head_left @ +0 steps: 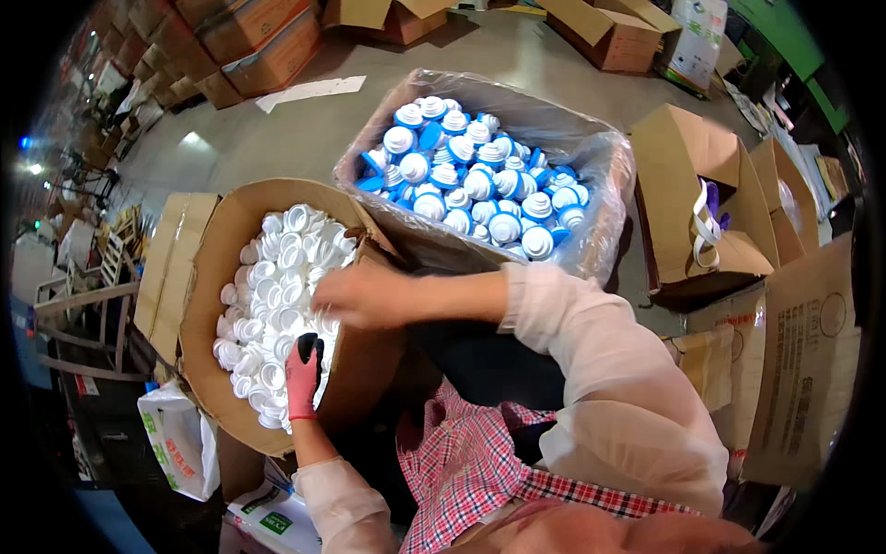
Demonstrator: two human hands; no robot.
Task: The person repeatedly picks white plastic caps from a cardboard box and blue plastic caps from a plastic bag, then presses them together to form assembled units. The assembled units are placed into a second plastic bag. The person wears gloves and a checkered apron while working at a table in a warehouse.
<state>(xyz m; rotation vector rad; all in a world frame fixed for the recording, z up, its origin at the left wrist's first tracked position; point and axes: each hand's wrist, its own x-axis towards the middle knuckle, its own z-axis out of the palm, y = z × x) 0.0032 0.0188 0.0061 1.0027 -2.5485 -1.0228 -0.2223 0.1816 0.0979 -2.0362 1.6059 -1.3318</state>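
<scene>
I see one carton (197, 309), dozens of white caps (269, 277) inside, partly hidden by left hand (303, 374) and right hand (365, 295); I can't tell their fingers' opening or hold; one box (600, 171) of blue-white tops (480, 185) adjoins

The sleeves (628, 397) are whitish, the garment (466, 457) red-checked, one glove (301, 383) pink and black

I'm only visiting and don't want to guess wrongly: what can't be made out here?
All in the head view:
- Right hand: motion blur and the back of the hand obscure whether it holds anything.
- Pink-gloved left hand: its own back hides the palm and anything there.
- White caps: the top layer hides those beneath.
- Open carton on the right: its walls and flaps hide much of the inside.
</scene>
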